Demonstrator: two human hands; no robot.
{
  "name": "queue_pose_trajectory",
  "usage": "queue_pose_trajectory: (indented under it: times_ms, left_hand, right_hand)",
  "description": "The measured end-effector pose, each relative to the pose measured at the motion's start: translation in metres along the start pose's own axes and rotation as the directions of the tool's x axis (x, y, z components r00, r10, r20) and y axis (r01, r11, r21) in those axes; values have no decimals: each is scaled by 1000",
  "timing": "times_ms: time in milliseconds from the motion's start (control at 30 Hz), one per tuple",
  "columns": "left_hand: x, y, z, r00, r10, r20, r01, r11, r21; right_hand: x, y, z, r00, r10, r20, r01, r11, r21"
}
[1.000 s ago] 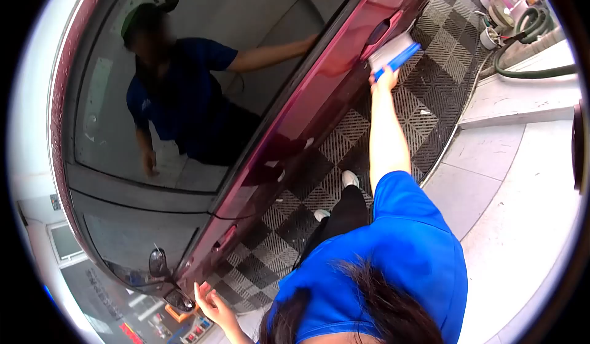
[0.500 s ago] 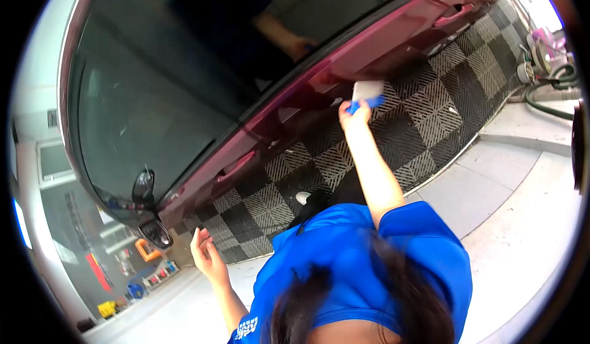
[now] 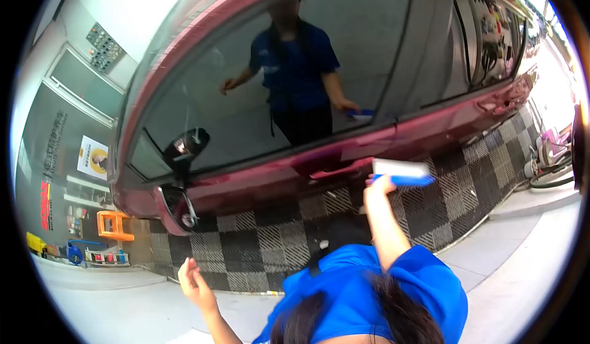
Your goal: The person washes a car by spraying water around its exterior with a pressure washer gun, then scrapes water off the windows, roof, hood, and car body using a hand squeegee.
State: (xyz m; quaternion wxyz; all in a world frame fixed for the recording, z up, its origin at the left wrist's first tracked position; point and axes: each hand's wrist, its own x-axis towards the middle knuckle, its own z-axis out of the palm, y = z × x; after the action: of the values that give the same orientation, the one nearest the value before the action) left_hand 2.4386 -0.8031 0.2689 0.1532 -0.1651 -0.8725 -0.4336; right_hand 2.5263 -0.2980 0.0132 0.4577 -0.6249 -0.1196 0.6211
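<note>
My right hand grips a squeegee that has a blue handle and a pale, wide blade. It is slightly blurred and held out in front of the dark red car door, near the door handle; whether the blade touches the door I cannot tell. At the lower left, my left hand is raised and empty, its fingers loosely bent and apart. Both the blue shirt and the squeegee are mirrored in the dark side window.
The side mirror juts from the car at left. Checkered floor grating runs beneath it. An orange stool and bottles on a rack are at far left. Hoses and equipment lie at right.
My view has tilted up and turned, so more of the car and its windows shows. The squeegee, still in my right hand, sits lower and farther right in view. My left hand stays empty.
</note>
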Motion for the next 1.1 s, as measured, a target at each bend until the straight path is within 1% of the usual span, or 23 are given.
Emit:
queue_pose_trajectory:
  times_ms: [33,67,200,300,367,400,467,500,533,567,600,633,700,767,800,833,867,900,933,967,1000,1033,1100]
  left_hand:
    - [6,-13,-16,998,-13,-55,12,1000,-2]
    - [13,-25,-30,995,-21,-102,20,1000,-5]
    - [48,-47,-57,991,47,-129,-50,999,-20]
    - [82,-55,-57,982,178,-65,-182,982,-57]
    - [120,-44,-60,924,382,-21,-382,924,-12]
    - [140,-38,-59,909,413,-63,-416,909,-36]
    - [180,-20,-66,847,527,-64,-530,847,-46]
    - [200,-16,-70,816,574,-68,-578,814,-61]
    - [219,-16,-74,795,603,-64,-606,792,-75]
    - [237,-15,-79,772,634,-31,-635,770,-58]
    - [253,-22,-88,744,668,21,-668,744,2]
    - [268,-32,-96,709,701,72,-705,708,53]
    - [285,-74,-120,716,683,145,-693,720,31]
    - [285,-134,-145,847,517,119,-526,848,57]
    - [280,-156,-161,898,418,136,-436,885,161]
    - [275,-182,-178,897,415,153,-437,885,160]
    - [271,-210,-194,928,356,111,-371,907,200]
    - [271,-225,-202,953,294,71,-302,922,243]
    - [270,-228,-208,970,236,54,-243,947,210]
    - [268,-228,-212,983,178,40,-182,966,181]
    - [270,-228,-212,990,139,10,-139,979,150]
    - [277,-231,-214,979,195,52,-201,957,207]
    - [293,-227,-205,964,243,104,-261,936,235]
  right_hand:
    - [10,-25,17,889,-444,-114,448,894,10]
    - [19,-50,34,580,-789,-202,793,604,-80]
    - [-80,-170,107,9,-997,74,941,-16,-338]
    - [-141,-140,159,-193,-957,215,933,-247,-261]
    - [-201,-76,171,-202,-904,377,909,-317,-272]
    - [-216,-27,177,-94,-900,426,969,-180,-167]
    - [-296,41,162,216,-686,694,907,405,118]
    - [-338,50,146,159,-492,856,892,444,89]
    - [-341,97,143,13,-401,916,832,512,213]
    - [-349,119,132,-45,-45,998,856,514,62]
    - [-332,164,119,-471,-134,872,882,-43,470]
    - [-330,180,114,-468,-286,836,870,19,494]
    - [-300,185,108,-310,-395,865,937,29,349]
    - [-213,197,107,-36,-558,829,996,-89,-16]
    - [-213,156,94,194,-703,684,974,52,-222]
    - [-198,127,91,295,-827,478,925,122,-359]
    - [-165,109,84,255,-900,353,907,97,-410]
    - [-159,79,81,318,-930,184,911,246,-332]
    - [-115,74,64,561,-824,79,798,514,-315]
    - [-57,80,52,534,-841,-87,786,531,-317]
    - [-89,55,43,839,-543,-40,542,840,-28]
    - [-70,69,34,884,-467,-31,468,881,61]
    - [-54,131,19,994,-15,105,-25,930,368]
